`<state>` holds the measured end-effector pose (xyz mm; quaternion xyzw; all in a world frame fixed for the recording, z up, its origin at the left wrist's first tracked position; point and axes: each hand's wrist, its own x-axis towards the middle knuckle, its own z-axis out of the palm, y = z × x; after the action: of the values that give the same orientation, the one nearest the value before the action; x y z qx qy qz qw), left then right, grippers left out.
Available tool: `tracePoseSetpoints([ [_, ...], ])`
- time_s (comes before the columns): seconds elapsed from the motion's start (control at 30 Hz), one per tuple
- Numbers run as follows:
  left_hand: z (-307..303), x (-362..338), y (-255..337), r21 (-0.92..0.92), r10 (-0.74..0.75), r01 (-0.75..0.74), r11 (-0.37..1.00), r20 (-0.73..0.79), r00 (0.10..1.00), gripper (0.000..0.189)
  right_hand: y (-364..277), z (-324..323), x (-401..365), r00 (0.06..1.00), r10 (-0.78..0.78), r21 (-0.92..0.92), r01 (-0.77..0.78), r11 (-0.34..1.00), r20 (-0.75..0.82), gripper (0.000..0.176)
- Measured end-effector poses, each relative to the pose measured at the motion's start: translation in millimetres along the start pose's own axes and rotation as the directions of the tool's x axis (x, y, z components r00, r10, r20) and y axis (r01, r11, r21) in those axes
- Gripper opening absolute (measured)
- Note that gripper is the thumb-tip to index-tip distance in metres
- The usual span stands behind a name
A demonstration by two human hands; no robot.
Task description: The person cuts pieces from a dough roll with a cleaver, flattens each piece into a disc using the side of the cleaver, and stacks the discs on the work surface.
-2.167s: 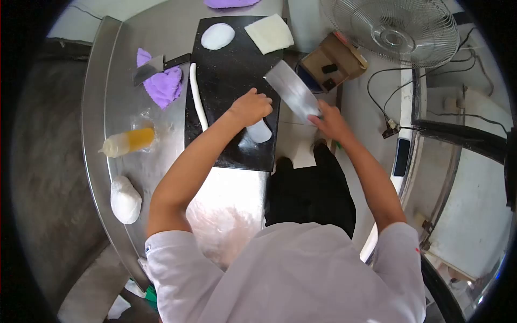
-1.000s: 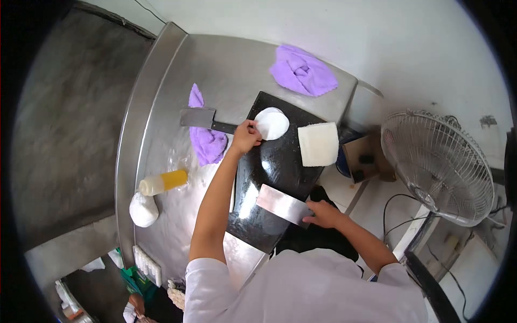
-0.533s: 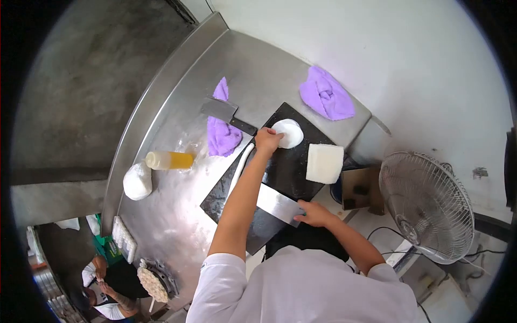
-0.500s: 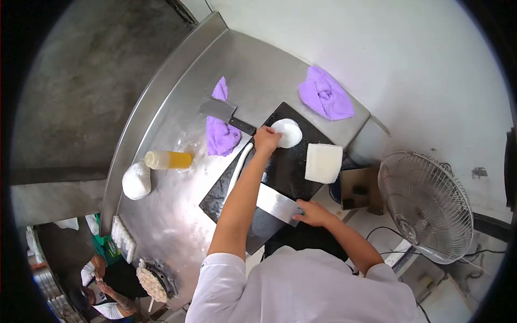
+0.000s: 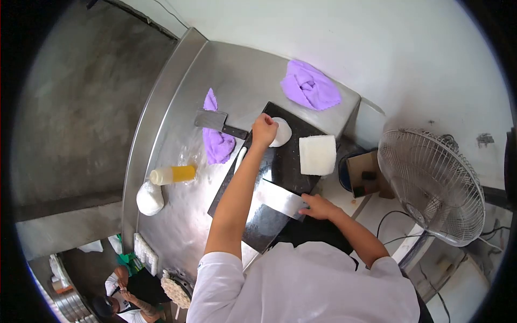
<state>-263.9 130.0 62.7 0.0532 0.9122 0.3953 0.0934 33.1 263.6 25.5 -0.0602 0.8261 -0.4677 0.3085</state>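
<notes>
Two blades (image 5: 283, 199) show, one in the right hand (image 5: 318, 207).

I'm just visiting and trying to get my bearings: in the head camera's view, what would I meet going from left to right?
Bottle of yellow liquid → purple cloth with a cleaver lying across it → the person's left hand → white disc → square cream cloth → fan.

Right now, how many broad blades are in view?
2. One blade is in the right hand, over the black board; the second blade lies across a purple cloth. Others may be hidden.
</notes>
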Motion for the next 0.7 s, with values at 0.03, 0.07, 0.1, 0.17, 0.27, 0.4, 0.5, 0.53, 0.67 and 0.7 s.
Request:
tracePoseSetpoints([
  [0.03, 2.6, 4.9, 1.3, 0.005, 0.001, -0.001, 1.0, 0.006, 1.0, 0.018, -0.4, -0.5, -1.0, 1.0, 0.005, 0.0, -0.005, 1.0, -0.016, 0.044],
  [0.07, 5.2, 10.5, 3.0, -0.069, 0.019, -0.015, 0.998, 0.049, 0.999, 0.016, 2.1, 1.7, -0.9, 1.0, 0.005, 0.006, -0.005, 1.0, -0.017, 0.044],
  [0.1, 7.5, 12.8, 2.5, -0.144, 0.038, -0.025, 0.989, 0.09, 0.995, 0.015, 6.4, 5.1, 0.5, 0.999, 0.002, 0.009, -0.001, 1.0, -0.041, 0.044],
  [0.17, -5.6, -1.1, 34.2, -0.36, -0.024, 0.089, 0.929, 0.18, 0.983, 0.014, 6.8, 3.2, 0.3, 0.998, -0.002, 0.014, 0.002, 1.0, -0.066, 0.045],
  [0.27, -17.0, -7.5, 44.0, -0.556, -0.065, 0.254, 0.791, 0.337, 0.939, 0.018, 1.5, -4.4, -2.9, 0.999, 0.013, 0.039, -0.011, 0.999, -0.042, 0.045],
  [0.4, -23.1, -17.9, 3.3, -0.661, -0.149, 0.389, 0.642, 0.39, 0.909, 0.027, 4.6, -5.5, -2.8, 0.997, 0.02, 0.015, -0.019, 1.0, -0.07, 0.046],
  [0.5, -22.1, -23.9, -41.9, -0.553, -0.306, 0.428, 0.715, 0.303, 0.903, 0.04, 3.8, -8.6, -3.9, 0.998, 0.04, 0.014, -0.039, 0.999, -0.053, 0.046],
  [0.53, -21.3, -26.4, -52.9, -0.557, -0.308, 0.428, 0.712, 0.301, 0.903, 0.04, 4.2, -9.2, -4.1, 0.998, 0.053, 0.011, -0.052, 0.999, -0.042, 0.047],
  [0.67, -24.6, -31.8, -70.8, -0.475, -0.384, 0.436, 0.764, 0.208, 0.9, 0.044, 7.6, -8.5, -1.2, 0.999, 0.047, 0.027, -0.047, 0.999, -0.011, 0.047],
  [0.7, -25.3, -32.4, -69.3, -0.475, -0.358, 0.405, 0.781, 0.191, 0.914, 0.046, 8.9, -6.0, -0.8, 0.998, 0.005, 0.012, -0.005, 1.0, -0.068, 0.046],
])
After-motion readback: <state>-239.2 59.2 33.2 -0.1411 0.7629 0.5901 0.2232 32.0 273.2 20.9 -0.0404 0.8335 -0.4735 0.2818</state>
